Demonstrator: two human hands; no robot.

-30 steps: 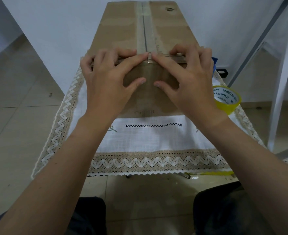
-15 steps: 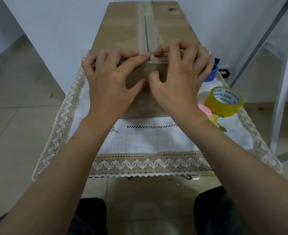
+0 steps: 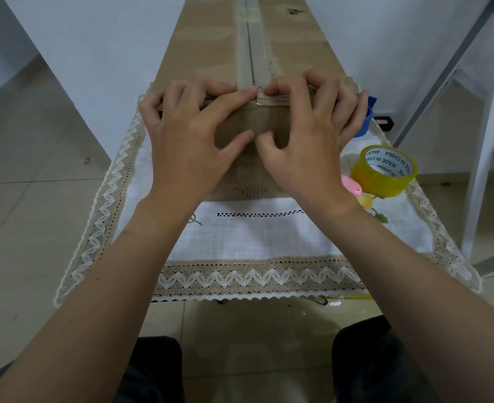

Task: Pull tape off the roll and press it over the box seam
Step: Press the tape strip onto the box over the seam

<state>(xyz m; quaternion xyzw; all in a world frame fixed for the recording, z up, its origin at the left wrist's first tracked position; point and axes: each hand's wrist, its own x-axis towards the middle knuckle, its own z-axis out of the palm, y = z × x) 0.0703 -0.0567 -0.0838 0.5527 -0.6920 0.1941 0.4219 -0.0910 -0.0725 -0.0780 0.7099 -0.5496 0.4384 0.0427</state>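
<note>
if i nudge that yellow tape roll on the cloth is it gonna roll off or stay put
The yellow tape roll lies roughly flat on the tablecloth, so a nudge would probably slide it rather than roll it. The hollow core suggests it is light. It sits near the cloth's right edge, so a hard push might send it off.

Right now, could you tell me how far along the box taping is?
Done: a tape strip already covers the top seam of the box. In hand: the left hand and right hand press its end over the near edge. Left: smoothing it down the front; the tape roll sits aside.
</note>
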